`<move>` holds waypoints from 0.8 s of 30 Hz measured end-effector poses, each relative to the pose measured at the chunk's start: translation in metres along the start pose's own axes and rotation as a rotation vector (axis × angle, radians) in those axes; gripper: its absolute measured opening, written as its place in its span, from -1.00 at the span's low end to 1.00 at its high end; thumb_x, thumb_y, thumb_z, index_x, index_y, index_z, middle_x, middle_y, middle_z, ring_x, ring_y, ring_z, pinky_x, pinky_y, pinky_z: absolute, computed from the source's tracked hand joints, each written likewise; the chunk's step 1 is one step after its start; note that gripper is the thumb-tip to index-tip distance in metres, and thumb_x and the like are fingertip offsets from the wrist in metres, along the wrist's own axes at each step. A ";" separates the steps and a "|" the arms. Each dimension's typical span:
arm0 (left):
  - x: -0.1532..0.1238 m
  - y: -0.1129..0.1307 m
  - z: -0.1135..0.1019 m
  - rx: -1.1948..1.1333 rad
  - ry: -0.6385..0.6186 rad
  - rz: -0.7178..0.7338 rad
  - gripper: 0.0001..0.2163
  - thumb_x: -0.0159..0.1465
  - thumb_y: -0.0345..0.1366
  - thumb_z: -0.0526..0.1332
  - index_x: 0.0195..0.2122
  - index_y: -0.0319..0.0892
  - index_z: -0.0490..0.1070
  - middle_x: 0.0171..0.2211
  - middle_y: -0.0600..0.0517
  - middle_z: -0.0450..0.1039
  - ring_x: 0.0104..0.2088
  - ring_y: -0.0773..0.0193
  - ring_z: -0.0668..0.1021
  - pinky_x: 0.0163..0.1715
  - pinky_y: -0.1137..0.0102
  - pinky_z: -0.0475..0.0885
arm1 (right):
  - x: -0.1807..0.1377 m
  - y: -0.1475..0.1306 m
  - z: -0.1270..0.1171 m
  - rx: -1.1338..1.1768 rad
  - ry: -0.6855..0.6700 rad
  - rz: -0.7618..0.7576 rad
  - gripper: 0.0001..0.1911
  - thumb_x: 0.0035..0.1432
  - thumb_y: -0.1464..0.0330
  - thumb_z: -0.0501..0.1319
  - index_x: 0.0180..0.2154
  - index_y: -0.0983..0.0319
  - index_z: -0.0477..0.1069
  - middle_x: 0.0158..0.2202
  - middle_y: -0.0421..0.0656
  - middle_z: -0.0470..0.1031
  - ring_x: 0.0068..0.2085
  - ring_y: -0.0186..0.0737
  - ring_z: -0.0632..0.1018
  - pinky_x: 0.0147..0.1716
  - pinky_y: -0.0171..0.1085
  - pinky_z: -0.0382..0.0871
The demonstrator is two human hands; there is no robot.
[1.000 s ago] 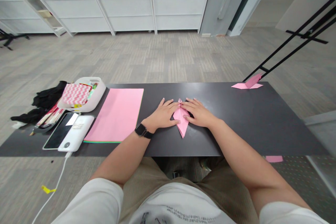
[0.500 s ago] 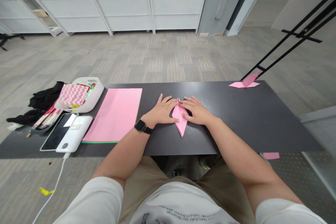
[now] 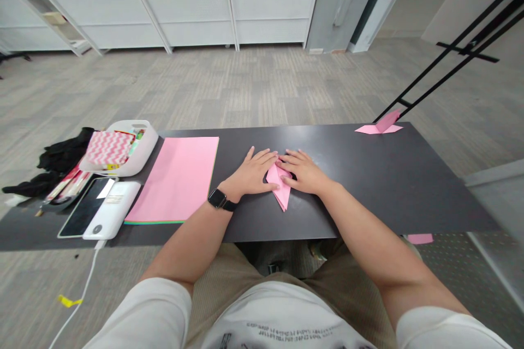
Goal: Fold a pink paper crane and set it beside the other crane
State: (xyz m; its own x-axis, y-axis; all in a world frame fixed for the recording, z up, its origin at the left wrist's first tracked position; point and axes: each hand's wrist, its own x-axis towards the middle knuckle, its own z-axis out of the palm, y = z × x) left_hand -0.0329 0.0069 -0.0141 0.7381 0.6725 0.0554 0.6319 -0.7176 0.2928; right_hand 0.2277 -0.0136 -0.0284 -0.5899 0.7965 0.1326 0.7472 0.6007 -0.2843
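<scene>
A small folded pink paper piece [image 3: 280, 191] lies on the black table [image 3: 368, 185], its point toward me. My left hand [image 3: 250, 175] rests flat on its left side, fingers stretched out, a black watch on the wrist. From the right, my right hand [image 3: 302, 171] presses on it with its fingers extended flat, the fingertips meeting those of the left hand at the top of the fold. Neither hand grips anything.
A stack of pink sheets [image 3: 178, 177] lies left of my hands. Further left are a white power bank [image 3: 112, 209], a phone [image 3: 84, 206], a white tray [image 3: 149, 147] with patterned paper, pens and black cloth [image 3: 63, 151]. Another folded pink piece [image 3: 380, 127] sits at the far right corner.
The upright tip at the top of the fold is now pressed down under my fingertips. Both hands stay on the paper; the view has shifted slightly.
</scene>
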 end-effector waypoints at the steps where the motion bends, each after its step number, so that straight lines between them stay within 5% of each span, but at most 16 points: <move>1: 0.001 0.001 0.001 -0.002 -0.010 -0.001 -0.14 0.40 0.23 0.24 0.57 -0.17 0.13 0.57 -0.26 0.12 0.57 -0.19 0.17 0.57 -0.20 -0.30 | 0.000 0.000 0.000 -0.006 0.015 -0.001 -0.40 0.41 0.18 0.26 0.41 0.11 0.43 0.47 -0.05 0.39 0.50 0.28 0.29 0.49 0.38 0.05; 11: 0.005 -0.001 0.008 0.006 -0.001 0.003 -0.15 0.39 0.27 0.24 0.55 -0.14 0.18 0.57 -0.21 0.13 0.58 -0.20 0.13 0.55 -0.23 -0.33 | -0.012 -0.001 -0.004 0.012 0.150 -0.133 -0.67 0.44 0.20 0.30 0.15 0.05 0.66 0.14 -0.03 0.66 0.19 0.11 0.54 0.26 0.15 0.37; 24: 0.000 -0.003 0.003 -0.014 -0.084 -0.007 0.01 0.32 0.42 0.21 0.61 -0.10 0.02 0.63 -0.18 -0.06 0.61 -0.31 0.00 0.53 -0.30 -0.38 | -0.029 -0.012 0.001 -0.116 0.000 -0.043 -0.44 0.51 0.15 0.19 0.44 0.06 0.37 0.45 -0.03 0.41 0.45 0.26 0.35 0.46 0.40 0.07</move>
State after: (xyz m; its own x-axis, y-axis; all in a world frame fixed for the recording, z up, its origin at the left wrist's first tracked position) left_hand -0.0334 0.0085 -0.0182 0.7511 0.6596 -0.0273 0.6343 -0.7096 0.3068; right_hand 0.2356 -0.0440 -0.0296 -0.6222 0.7697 0.1428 0.7515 0.6383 -0.1666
